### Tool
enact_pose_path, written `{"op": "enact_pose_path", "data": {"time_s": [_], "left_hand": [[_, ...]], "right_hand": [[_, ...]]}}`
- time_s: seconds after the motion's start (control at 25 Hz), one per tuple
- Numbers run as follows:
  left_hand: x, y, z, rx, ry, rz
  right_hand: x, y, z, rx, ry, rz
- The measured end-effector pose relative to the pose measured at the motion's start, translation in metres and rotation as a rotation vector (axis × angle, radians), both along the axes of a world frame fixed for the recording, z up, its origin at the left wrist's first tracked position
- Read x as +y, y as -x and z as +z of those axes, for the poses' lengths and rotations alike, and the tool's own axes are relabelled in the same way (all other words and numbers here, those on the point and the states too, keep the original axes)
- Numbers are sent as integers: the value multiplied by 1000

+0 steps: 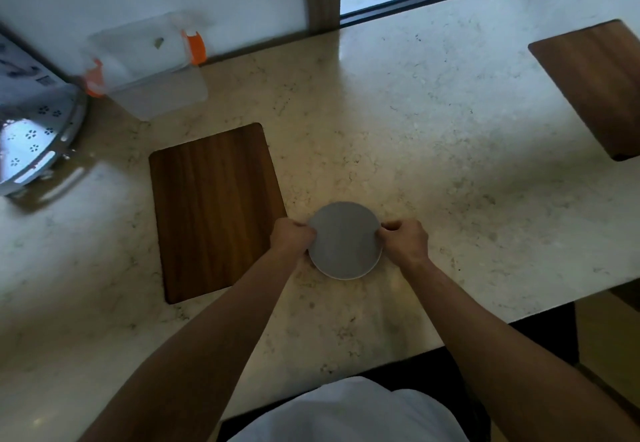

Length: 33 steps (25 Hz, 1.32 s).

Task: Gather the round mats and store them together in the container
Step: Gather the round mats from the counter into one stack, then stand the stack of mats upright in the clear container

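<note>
A stack of grey round mats (343,240) lies on the marble counter in front of me, just right of a wooden board. My left hand (292,235) grips the stack's left edge and my right hand (403,237) grips its right edge, fingers curled on the rim. How many mats are in the stack I cannot tell. A clear plastic container (149,67) with orange clips stands at the back left against the wall, its lid on top.
A rectangular wooden board (216,209) lies left of the mats, and another wooden board (595,84) lies at the far right. A metal lid or pan (38,140) sits at the left edge. The counter's front edge runs down the right side, below a window.
</note>
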<state>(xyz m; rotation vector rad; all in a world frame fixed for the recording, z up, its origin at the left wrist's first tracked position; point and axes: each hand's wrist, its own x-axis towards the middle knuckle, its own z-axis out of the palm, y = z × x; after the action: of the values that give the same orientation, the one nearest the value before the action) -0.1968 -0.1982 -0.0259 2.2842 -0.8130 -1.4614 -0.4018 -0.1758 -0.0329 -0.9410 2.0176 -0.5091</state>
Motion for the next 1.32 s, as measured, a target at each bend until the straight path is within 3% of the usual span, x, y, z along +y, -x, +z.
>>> {"op": "enact_pose_path", "data": {"time_s": [0.28,0.68,1.12,1.32], "left_hand": [[-4,-48,24,162,22,199],[-35,-178,79,163,208,345],[-120,-289,132,220,374,376],[-198,-340,153,194,470,273]], "right_hand": [[-39,-41,21,-28,30,206],[-103,-166,76,-150,137,328],[-220,-284,135,-219,261,480],[-299,-326,153,-227,389,524]]}}
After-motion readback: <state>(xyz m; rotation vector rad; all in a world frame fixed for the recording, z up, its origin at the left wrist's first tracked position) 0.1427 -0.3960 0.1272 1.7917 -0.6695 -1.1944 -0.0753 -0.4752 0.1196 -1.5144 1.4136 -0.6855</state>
